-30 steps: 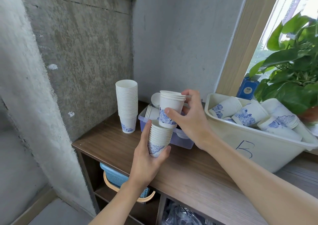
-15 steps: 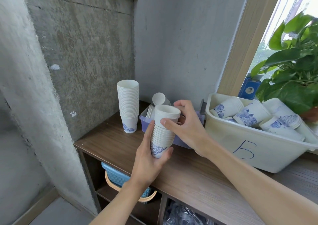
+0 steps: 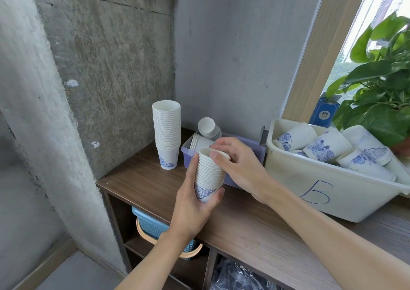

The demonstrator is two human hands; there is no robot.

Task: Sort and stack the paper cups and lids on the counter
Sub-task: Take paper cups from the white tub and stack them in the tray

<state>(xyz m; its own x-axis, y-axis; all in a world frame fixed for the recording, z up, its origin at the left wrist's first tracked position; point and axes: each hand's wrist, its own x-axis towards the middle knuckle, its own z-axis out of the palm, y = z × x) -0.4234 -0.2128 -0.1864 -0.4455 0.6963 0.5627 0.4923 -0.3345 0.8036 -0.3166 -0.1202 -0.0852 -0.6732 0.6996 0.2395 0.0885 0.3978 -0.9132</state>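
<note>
Head view: your left hand [image 3: 192, 206] grips a short nested stack of white paper cups with blue floral print [image 3: 209, 173] from below, thumb up the left side and fingers wrapped round the bottom cup on the right. You hold the stack upright above the front of the brown wooden counter [image 3: 142, 179], clear of its surface. Your right hand [image 3: 240, 167] sits over the top of the stack, thumb on the near rim and index finger curled across the mouth, pinching the topmost cup (the other fingers are bent behind it, and you cannot tell whether they touch).

Just behind the stack, a lavender plastic tray [image 3: 258, 151] holds more white cups on their sides, one tilted with its mouth toward you. Left of the tray, a tall stack of white paper cups [image 3: 166, 132] stands upright on the counter near the concrete wall. To the right, a cream plastic bin marked with a blue handwritten letter [image 3: 295, 179] holds printed cups lying on their sides, some nested. A green leafy plant [image 3: 381, 94] and a small blue box [image 3: 323, 112] stand behind the bin. Under the counter sits a blue woven basket [image 3: 150, 226].
</note>
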